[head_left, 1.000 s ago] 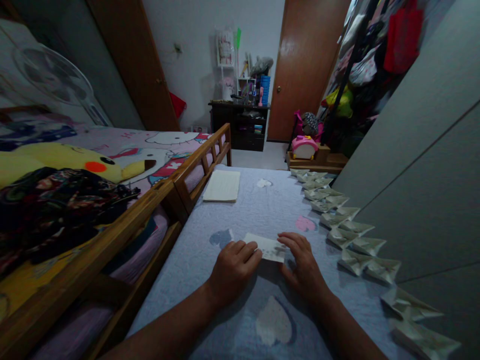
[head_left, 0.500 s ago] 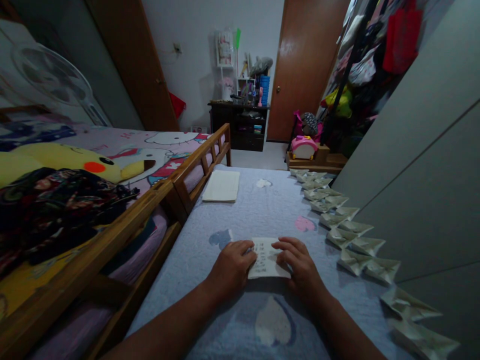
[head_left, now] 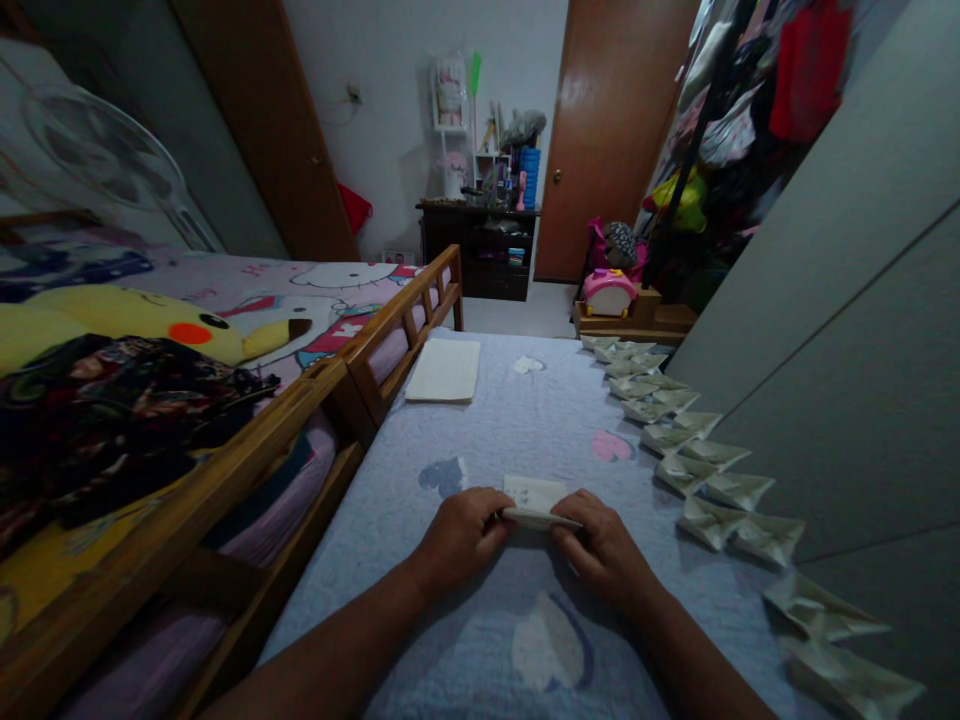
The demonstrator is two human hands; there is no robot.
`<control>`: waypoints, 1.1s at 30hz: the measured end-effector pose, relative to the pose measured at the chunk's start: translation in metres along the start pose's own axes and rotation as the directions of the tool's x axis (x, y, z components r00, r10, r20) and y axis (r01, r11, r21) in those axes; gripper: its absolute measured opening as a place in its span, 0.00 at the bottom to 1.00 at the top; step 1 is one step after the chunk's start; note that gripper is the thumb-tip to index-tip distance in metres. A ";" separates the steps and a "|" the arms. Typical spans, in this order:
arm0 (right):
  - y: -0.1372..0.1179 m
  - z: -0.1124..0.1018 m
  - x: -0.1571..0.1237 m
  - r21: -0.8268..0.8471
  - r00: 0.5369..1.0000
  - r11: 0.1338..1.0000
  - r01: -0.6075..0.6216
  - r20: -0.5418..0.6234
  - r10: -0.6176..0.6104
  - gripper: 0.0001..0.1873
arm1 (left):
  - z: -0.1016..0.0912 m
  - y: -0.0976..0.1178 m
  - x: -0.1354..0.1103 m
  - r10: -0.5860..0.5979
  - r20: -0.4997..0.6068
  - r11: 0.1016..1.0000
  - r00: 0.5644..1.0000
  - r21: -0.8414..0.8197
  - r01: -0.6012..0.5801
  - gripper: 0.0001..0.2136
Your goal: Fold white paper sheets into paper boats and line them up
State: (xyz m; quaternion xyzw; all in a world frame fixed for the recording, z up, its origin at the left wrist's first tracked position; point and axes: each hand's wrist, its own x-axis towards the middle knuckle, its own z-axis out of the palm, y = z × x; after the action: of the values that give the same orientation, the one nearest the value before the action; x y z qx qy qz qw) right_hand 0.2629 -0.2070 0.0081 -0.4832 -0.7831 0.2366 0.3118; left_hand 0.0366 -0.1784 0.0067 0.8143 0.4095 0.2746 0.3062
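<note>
A small folded sheet of printed paper (head_left: 534, 497) lies on the lilac quilted bedspread (head_left: 495, 420) straight in front of me. My left hand (head_left: 459, 535) pinches its left edge with curled fingers. My right hand (head_left: 600, 545) pinches its right edge in the same way. The near half of the paper is folded up between the two hands, so only a narrow strip shows.
Several folded paper boats (head_left: 690, 455) line the bed's right side along a grey wardrobe (head_left: 847, 330). A stack of paper sheets (head_left: 445, 371) lies further up the bed. A wooden rail (head_left: 352, 375) and a second bed with a yellow plush toy (head_left: 142, 320) lie to the left.
The paper was turned from a slanted strip to an upright sheet, then its near half was folded over. Both hands drew closer together on it.
</note>
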 end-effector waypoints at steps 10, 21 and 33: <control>0.006 0.012 0.005 0.115 0.959 0.955 -0.274 -0.047 0.281 0.13 | 0.004 0.001 0.004 -0.196 -0.064 0.979 0.979 -0.072 0.191 0.20; 0.009 0.015 0.003 0.037 0.954 0.966 -0.257 -0.148 0.260 0.13 | 0.010 0.011 0.003 -0.276 -0.055 0.949 0.959 0.143 0.282 0.20; 0.004 0.012 0.007 -0.100 0.971 0.969 -0.226 -0.100 0.216 0.11 | 0.014 0.008 0.000 -0.166 -0.037 0.913 0.985 0.371 0.168 0.10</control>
State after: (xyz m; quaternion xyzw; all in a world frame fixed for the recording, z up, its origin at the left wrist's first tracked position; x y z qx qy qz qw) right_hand 0.2545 -0.1995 -0.0008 -0.5939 -0.7218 0.2047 0.2904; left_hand 0.0503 -0.1859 0.0028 0.8190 0.5229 0.1667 0.1675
